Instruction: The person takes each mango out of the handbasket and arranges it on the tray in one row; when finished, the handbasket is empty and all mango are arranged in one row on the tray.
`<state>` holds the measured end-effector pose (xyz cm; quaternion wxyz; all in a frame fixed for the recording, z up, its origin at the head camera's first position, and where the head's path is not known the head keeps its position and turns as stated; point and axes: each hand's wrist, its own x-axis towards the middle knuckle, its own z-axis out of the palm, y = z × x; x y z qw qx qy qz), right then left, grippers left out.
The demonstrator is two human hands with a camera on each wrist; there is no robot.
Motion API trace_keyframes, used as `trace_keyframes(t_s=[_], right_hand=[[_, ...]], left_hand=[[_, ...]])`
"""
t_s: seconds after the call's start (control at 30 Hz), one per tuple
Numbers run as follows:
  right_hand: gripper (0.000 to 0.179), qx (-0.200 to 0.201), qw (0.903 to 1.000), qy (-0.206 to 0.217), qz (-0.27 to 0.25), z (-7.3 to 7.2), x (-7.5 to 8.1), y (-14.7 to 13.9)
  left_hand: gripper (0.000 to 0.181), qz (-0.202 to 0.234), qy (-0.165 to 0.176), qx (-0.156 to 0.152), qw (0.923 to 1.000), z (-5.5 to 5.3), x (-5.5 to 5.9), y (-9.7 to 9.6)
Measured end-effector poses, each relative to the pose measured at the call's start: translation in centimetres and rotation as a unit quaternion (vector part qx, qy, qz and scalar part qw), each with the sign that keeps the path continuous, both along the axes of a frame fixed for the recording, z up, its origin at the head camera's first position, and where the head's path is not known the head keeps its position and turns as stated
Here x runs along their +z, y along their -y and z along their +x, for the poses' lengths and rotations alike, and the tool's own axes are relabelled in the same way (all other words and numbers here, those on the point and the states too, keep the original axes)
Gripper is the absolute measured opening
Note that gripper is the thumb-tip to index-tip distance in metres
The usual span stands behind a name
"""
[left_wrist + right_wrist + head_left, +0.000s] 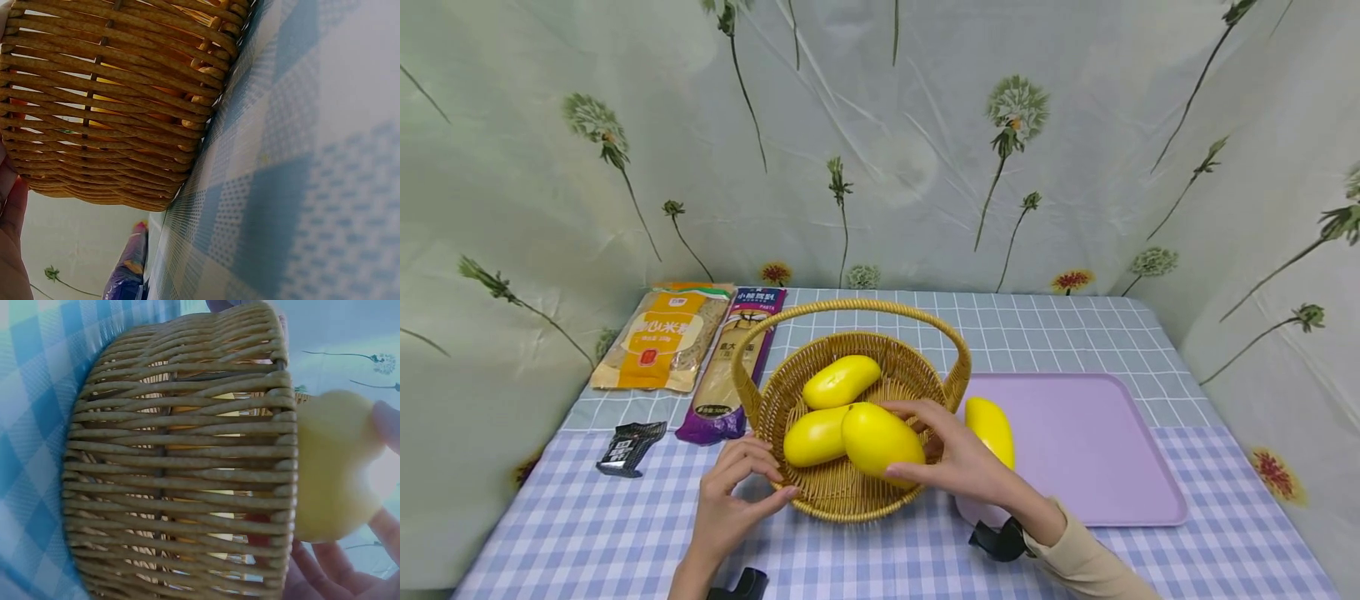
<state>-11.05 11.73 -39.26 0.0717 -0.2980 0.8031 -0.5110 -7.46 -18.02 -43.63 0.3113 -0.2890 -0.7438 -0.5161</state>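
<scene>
In the head view, a round wicker basket (pixel 842 506) with a tall arched handle stands on the checked cloth. My right hand (pixel 958 458) grips a yellow mango (pixel 880 440) over the basket's right front part, thumb at the near side and fingers over the far side. Two more mangoes lie inside: one at the back (pixel 841 382) and one at the left (pixel 812 437). With its fingers and thumb, my left hand (pixel 730 492) holds the basket's left front rim. The right wrist view shows the gripped mango (pixel 337 465) standing above the rim.
A lilac tray (pixel 1090 450) lies right of the basket, with another mango (pixel 991 429) on its left edge. At the back left lie a grain bag (pixel 662 337) and a pasta packet (pixel 730 367). A small black wrapped packet (pixel 628 448) lies in front of them.
</scene>
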Motion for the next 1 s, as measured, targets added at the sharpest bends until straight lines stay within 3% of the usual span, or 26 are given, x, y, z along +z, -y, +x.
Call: trace_keyframes(t_s=[0.3, 0.77, 1.0], right_hand=[[0.070, -0.041, 0.9956, -0.069, -0.048, 0.8, -0.2, -1.2], [0.070, -0.111, 0.9878, -0.070, -0.084, 2.1, -0.2, -5.4], [0.068, -0.187, 0.9746, -0.082, -0.092, 2.3, -0.5, -8.0]], left_hand=[[0.025, -0.002, 0.005, 0.003, 1.0000, -0.1, 0.0, 0.1], [0.026, 0.003, 0.011, 0.001, 0.9999, 0.0, -0.2, 0.1], [0.026, 0.003, 0.017, -0.002, 0.9999, 0.1, -0.2, 0.0]])
